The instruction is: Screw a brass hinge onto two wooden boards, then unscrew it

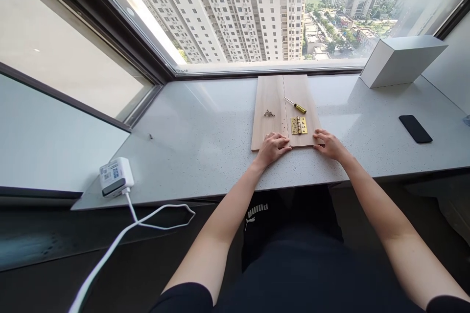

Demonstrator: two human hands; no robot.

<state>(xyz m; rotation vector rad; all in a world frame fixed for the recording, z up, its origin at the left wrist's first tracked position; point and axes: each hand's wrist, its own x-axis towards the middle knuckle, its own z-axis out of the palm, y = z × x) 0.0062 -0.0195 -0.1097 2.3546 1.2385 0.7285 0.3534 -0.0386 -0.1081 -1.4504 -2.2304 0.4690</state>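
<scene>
Two pale wooden boards lie side by side on the sill, a left board (265,93) and a right board (301,90). My left hand (272,147) grips the left board's near edge by the seam, fingers on top. At the right board's near right corner, my right hand (328,145) pinches the edge. A brass hinge (298,125) rests on the right board, with small screws on it. Behind it lies a yellow-and-black screwdriver (295,105). A little pile of screws (269,113) sits on the left board, which has small dark holes near the seam.
The speckled sill (205,142) runs below a window. A white power strip (116,177) with a white cable (110,248) is at the left. At the right are a black phone (415,128) and a white box (404,61). A tiny dark object (151,136) lies left.
</scene>
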